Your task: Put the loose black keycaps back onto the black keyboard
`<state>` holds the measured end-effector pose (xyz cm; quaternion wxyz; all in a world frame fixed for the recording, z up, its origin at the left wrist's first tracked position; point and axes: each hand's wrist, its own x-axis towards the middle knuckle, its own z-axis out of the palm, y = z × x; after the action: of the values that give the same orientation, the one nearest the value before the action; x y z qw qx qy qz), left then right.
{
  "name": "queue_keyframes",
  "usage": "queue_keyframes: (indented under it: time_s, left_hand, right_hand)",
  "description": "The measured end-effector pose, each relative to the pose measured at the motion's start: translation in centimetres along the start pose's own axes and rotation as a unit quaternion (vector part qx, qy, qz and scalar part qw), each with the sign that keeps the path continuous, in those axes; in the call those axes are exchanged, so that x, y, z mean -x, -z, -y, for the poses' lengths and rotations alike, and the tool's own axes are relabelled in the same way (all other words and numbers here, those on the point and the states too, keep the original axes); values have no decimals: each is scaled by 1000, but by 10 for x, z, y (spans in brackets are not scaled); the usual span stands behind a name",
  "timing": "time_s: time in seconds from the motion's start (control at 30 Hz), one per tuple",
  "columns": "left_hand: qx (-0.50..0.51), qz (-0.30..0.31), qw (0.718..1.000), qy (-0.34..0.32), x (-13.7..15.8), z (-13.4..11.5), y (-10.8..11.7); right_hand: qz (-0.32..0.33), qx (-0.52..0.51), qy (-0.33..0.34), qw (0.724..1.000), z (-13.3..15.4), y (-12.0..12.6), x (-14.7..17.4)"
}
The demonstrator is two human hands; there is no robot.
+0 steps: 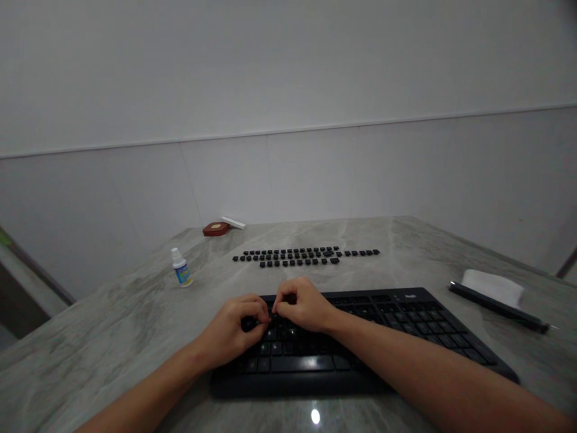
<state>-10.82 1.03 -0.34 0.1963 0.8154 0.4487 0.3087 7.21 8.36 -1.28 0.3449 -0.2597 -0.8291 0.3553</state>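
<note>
A black keyboard (302, 380) lies in front of me on the marbled table. Over its left part, my left hand (241, 328) is closed, thumb and forefinger pinched together at the keys. Right beside it, my right hand (302, 305) also pinches, its fingertips close to those of the left. Whatever sits between the fingertips is too small and dark to make out. Behind the keyboard, several loose black keycaps (293, 255) are laid out in rows. My hands and right forearm hide part of the keys.
A small white spray bottle (183, 270) with a blue label stands at left. At the back are a reddish-brown case (216, 228) and a white strip (233, 222). To the right, a black pen-like tool (498, 307) lies against a white cloth or tissue (493, 287). A wall (315, 174) rises behind the table.
</note>
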Motion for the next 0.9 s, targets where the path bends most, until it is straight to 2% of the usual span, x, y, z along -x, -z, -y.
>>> queue_keyframes:
  time_s: [0.17, 0.27, 0.47, 0.53, 0.63, 0.7, 0.73, 0.9]
  left_hand:
    - [-29, -4, 1000, 6, -1, -2, -2]
    - [-46, 1, 999, -15, 1, -2, -2]
    - [-74, 10, 995, -62, 4, -3, 1]
    - [-80, 6, 995, -64, 3, -4, 1]
    - [-83, -1, 995, -62, 2, -3, -1]
    - [-83, -1, 995, -61, 1, -2, -2]
    - [-85, -1, 995, -60, 1, -2, -3]
    - [-96, -6, 994, -55, 1, -1, -5]
  right_hand:
    - [-3, 14, 11, 1000, 2, 0, 0]
    - [-3, 24, 28, 999, 0, -1, 0]
    - [17, 73, 133, 988, -3, -4, 5]
    - [-2, 97, 165, 981, -1, -5, 8]
    - [-78, 123, 201, 969, 5, -7, 11]
    - [-125, 138, 210, 960, 6, -8, 12]
    - [-128, 149, 210, 958, 6, -9, 12]
    - [14, 228, 185, 956, 2, -12, 10]
